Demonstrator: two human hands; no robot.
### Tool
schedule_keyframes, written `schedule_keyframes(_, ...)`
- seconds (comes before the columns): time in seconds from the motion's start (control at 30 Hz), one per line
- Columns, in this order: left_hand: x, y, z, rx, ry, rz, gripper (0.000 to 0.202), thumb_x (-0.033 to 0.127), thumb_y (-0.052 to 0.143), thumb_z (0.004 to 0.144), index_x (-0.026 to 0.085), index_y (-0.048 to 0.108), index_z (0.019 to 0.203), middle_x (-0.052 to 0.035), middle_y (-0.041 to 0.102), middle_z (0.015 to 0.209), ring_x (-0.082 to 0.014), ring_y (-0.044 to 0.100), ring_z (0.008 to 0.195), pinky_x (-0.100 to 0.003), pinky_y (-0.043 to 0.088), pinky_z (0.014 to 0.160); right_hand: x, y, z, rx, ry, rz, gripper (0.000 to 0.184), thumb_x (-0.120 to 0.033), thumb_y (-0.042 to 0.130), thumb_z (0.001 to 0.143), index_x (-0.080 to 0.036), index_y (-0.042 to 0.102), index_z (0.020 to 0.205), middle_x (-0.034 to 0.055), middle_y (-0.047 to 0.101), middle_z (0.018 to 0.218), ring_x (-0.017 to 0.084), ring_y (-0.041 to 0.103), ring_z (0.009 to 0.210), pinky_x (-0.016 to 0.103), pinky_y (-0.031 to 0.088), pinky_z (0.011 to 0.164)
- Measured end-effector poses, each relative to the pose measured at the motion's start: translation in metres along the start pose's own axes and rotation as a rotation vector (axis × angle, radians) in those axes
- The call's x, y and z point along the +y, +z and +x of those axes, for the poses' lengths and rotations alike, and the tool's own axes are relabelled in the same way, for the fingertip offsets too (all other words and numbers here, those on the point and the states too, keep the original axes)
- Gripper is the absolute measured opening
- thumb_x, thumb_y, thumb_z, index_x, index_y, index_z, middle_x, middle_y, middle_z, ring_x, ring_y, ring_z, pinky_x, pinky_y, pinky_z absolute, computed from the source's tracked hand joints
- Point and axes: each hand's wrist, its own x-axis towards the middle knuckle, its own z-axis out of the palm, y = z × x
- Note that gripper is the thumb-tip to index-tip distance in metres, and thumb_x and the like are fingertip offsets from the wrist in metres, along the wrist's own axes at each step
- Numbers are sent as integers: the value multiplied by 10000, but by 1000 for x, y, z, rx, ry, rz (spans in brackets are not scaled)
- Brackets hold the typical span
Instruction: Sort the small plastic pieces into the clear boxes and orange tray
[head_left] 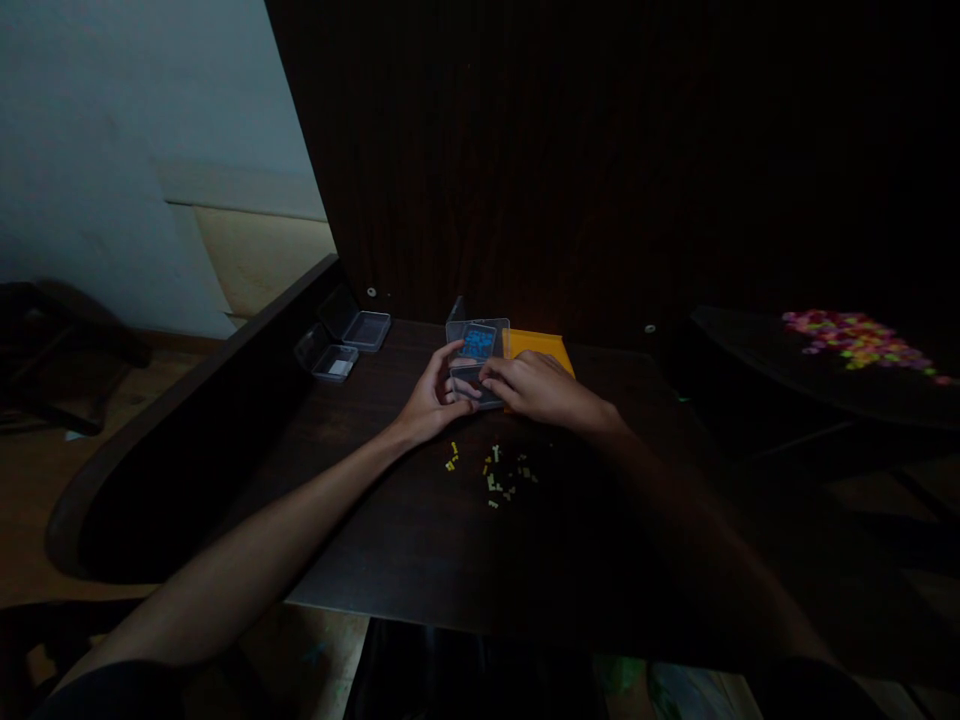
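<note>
My left hand [439,395] grips a small clear plastic box [491,402] by its left side, thumb at the near edge. Over the box, my right hand [536,385] has its fingertips drawn together; whatever they may hold is hidden. Just behind is another clear box with blue pieces [477,342] in it or seen through it; I cannot tell which. Small yellow pieces [452,458] and pale, cream-coloured pieces [495,482] lie scattered on the dark table [405,540], nearer to me than both hands.
Two open clear boxes, a larger one [367,330] and a smaller one [335,363], sit at the back left. A yellow-orange flat item [541,347] lies behind my right hand. Brightly coloured small things [859,338] are heaped on a dark surface at right. A raised dark side panel [202,430] borders the left.
</note>
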Motion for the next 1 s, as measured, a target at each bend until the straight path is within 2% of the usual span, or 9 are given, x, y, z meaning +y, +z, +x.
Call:
schedule_keyframes(0.23, 6, 11, -7, -44, -23, -35, 878, 201, 794, 626, 312, 362, 1382, -85, 516, 1231, -134, 630, 824, -268, 544, 696, -8, 2, -1, -20, -4, -160, 313, -322, 400, 985, -192, 645, 1128, 99, 659, 907, 189, 583, 767, 285, 325, 669)
schedule_keyframes(0.53, 5, 11, -8, -91, -4, -70, 835, 164, 779, 648, 328, 382, 1364, -71, 499, 1225, -131, 626, 843, -253, 533, 690, -9, 2, -2, -14, -81, -153, 279, -260, 436, 960, -198, 705, 996, 63, 637, 793, 139, 511, 654, 278, 276, 617)
schedule_keyframes(0.77, 3, 6, -6, -67, -7, -65, 843, 166, 780, 643, 318, 377, 1368, -91, 487, 1277, -135, 643, 844, -259, 546, 704, -6, -10, -5, 10, -69, -133, 325, -255, 458, 939, -242, 658, 1195, 67, 680, 864, 154, 546, 691, 272, 301, 629)
schedule_keyframes(0.87, 1, 2, -4, -36, -8, -45, 856, 171, 788, 636, 305, 369, 1370, -100, 488, 1287, -122, 641, 836, -251, 546, 716, -5, -19, -8, 24, -39, -77, 309, -271, 480, 920, -205, 693, 1134, 64, 690, 835, 151, 546, 682, 260, 309, 625)
schedule_keyframes(1.0, -2, -4, -1, 42, -20, 2, 884, 164, 799, 605, 283, 365, 1366, -100, 504, 1271, -107, 636, 802, -260, 546, 729, -6, -20, -10, -54, -118, 8, 248, -283, 547, 878, -226, 742, 1020, 41, 695, 812, 152, 567, 698, 256, 338, 642)
